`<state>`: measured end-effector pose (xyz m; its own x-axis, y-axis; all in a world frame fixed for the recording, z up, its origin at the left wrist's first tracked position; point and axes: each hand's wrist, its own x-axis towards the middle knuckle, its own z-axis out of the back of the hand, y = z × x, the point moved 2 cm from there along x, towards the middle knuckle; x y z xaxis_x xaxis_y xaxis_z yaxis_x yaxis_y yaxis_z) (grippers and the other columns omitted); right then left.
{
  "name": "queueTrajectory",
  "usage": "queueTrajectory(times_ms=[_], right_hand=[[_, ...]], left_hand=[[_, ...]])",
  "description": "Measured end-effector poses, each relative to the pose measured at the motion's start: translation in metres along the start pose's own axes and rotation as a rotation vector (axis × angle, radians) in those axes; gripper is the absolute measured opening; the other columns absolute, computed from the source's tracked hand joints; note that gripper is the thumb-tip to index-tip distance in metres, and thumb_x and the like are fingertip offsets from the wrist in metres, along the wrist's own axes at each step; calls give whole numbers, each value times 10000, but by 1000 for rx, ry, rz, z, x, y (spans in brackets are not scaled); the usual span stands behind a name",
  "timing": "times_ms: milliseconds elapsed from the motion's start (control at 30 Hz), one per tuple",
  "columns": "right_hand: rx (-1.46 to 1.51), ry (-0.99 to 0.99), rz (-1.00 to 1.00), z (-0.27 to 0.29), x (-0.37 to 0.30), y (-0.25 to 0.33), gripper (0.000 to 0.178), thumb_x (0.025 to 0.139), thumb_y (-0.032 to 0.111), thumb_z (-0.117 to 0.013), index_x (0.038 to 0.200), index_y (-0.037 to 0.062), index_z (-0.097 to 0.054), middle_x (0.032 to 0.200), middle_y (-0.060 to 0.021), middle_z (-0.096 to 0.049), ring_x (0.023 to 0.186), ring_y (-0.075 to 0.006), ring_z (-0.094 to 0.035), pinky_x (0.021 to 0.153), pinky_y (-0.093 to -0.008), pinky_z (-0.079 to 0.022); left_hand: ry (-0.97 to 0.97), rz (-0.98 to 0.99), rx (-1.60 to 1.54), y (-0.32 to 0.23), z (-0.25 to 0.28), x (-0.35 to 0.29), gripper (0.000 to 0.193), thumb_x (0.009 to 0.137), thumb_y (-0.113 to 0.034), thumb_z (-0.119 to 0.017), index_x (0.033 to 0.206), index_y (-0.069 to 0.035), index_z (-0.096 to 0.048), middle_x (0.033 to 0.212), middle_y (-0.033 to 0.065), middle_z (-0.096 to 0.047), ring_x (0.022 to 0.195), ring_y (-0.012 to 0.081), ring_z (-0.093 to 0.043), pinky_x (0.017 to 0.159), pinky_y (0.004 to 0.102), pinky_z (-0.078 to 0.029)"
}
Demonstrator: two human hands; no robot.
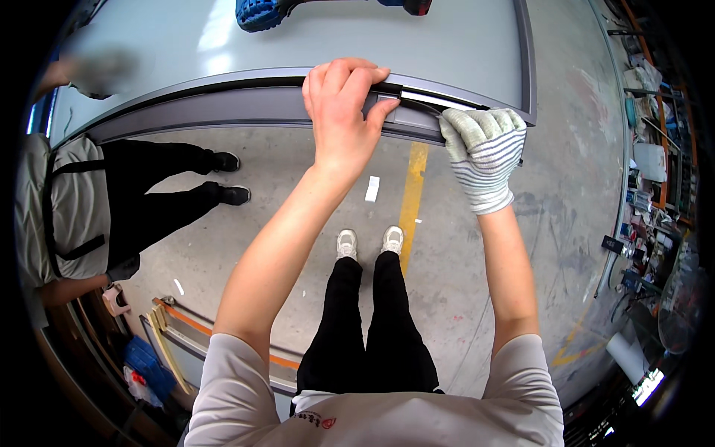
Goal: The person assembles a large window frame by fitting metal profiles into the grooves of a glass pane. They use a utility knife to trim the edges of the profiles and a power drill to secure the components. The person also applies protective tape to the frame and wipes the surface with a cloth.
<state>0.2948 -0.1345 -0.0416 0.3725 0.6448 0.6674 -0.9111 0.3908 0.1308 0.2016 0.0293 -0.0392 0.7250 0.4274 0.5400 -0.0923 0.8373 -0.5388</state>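
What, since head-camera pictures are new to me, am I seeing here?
There is no machine here: a person works by hand. A wide fisheye camera on their head looks down; its lens bends straight edges. The left grip, a bare hand, touches the near edge of a grey-framed panel. The right grip, a gloved hand, curls over that edge near the right corner. A thin black strip runs between them; whether either clasps it is unclear. On the panel lies a blue object, partly cut off by the picture's top. A co-worker stands at the left.
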Motion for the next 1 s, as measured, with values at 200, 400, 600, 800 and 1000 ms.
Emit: queueTrajectory(times_ms=[200, 400, 600, 800, 1000], right_hand=[[15, -5, -6, -1, 1, 1, 127, 665, 160, -729, 758, 154, -643, 700, 15, -605, 641, -192, -552, 644, -348, -404], [43, -61, -34, -2, 4, 5, 123, 674, 155, -740, 756, 152, -647, 700, 12, -608, 635, -190, -547, 639, -344, -399], [40, -58, -71, -6, -1, 6, 116, 674, 150, -742, 739, 131, -648, 674, 6, -617, 591, -184, -545, 626, -335, -391], [35, -64, -39, -6, -2, 6, 132, 669, 155, -752, 753, 149, -650, 707, 18, -609, 635, -180, -542, 663, -336, -390], [34, -91, -5, -9, -8, 3, 203, 652, 176, -775, 806, 182, -642, 744, 36, -599, 684, -177, -534, 702, -346, -394]], left_hand=[[40, 24, -11, -2, 1, 3, 374, 606, -143, -795, 934, -105, -619, 1006, 1, -577, 1003, 232, -453, 915, 363, -307], [15, 35, 29, -1, -1, 6, 381, 584, -163, -809, 904, -104, -611, 974, -10, -575, 986, 224, -453, 905, 359, -304], [16, 39, 25, -2, -2, 7, 363, 594, -171, -805, 890, -103, -607, 961, -12, -574, 972, 221, -457, 896, 360, -299], [-27, -43, 61, 0, -6, 3, 340, 627, -197, -794, 894, -106, -605, 973, -2, -573, 978, 219, -452, 896, 370, -280], [7, -36, 77, -3, -5, 5, 385, 612, -212, -807, 914, -97, -597, 983, 7, -576, 980, 218, -453, 896, 370, -273]])
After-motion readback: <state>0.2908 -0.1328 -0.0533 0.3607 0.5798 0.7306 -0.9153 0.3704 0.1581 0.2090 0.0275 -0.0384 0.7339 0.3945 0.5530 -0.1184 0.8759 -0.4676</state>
